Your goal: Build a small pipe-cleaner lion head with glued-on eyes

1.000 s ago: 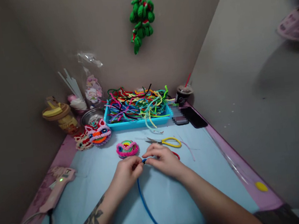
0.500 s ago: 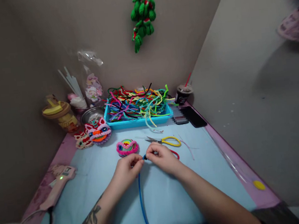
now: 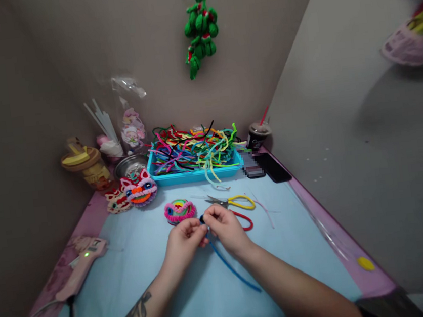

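My left hand and my right hand meet over the middle of the table, fingertips pinched together on one end of a blue pipe cleaner. A small dark coil shows between the fingertips; its exact shape is hard to make out. The pipe cleaner's free end hangs in a curve below my hands toward the right. Just beyond my left hand lies a round pink, green and yellow pipe cleaner piece. Scissors with a yellow loop and a red loop lie past my right hand, partly hidden by it.
A blue tray heaped with colourful pipe cleaners stands at the back. Two lion-head pieces sit left of it. A pink glue gun with a cable lies at left. Phones and a drink cup are back right.
The blue pipe cleaner's free end has swung from hanging straight down to curving right. Both hands have shifted slightly left, still pinching its other end. The view has tilted a little.
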A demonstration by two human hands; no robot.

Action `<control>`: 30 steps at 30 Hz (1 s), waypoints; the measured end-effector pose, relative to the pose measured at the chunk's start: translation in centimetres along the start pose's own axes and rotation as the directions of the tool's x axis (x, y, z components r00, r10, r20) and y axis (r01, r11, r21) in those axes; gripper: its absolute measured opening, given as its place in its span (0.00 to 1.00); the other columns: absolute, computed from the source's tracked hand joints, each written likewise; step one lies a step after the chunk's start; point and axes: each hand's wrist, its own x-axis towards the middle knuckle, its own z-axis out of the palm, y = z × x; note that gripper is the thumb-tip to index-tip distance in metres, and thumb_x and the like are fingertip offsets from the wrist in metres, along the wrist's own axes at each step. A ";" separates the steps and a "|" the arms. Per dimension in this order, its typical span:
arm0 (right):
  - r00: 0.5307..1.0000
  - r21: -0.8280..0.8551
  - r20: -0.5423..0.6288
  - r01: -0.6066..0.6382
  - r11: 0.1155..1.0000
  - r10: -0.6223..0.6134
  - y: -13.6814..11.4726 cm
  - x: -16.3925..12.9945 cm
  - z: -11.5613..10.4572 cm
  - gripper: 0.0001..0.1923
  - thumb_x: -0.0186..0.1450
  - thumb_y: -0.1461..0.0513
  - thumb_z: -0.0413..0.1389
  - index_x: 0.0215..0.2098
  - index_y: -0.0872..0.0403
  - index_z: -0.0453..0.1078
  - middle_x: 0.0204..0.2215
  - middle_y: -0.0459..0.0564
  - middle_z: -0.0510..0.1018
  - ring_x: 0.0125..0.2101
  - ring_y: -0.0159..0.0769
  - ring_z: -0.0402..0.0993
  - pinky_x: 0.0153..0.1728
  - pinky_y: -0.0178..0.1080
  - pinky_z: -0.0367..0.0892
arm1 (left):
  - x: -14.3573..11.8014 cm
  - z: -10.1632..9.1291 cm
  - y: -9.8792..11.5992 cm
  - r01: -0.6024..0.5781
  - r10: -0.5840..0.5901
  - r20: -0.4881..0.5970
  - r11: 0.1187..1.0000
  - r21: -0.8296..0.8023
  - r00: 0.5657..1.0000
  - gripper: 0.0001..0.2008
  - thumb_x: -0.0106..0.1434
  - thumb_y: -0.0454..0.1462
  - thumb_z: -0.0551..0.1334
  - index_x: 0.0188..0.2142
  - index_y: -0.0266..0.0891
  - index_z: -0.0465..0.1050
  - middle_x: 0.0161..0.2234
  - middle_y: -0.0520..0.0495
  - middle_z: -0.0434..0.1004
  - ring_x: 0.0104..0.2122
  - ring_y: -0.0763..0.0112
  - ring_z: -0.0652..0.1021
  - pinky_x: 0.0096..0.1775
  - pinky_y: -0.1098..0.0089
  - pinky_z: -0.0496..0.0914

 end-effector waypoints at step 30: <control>0.972 -0.360 0.183 0.207 0.910 -0.149 -2.0 0.4 -1.5 0.07 0.59 0.66 0.54 0.23 0.54 0.67 0.26 0.45 0.67 0.30 0.33 0.66 0.32 0.35 0.60 | 0.1 -2.1 0.1 -0.220 0.241 0.002 0.880 0.420 0.970 0.14 0.55 0.42 0.61 0.36 0.35 0.75 0.28 0.46 0.77 0.25 0.70 0.73 0.24 0.74 0.66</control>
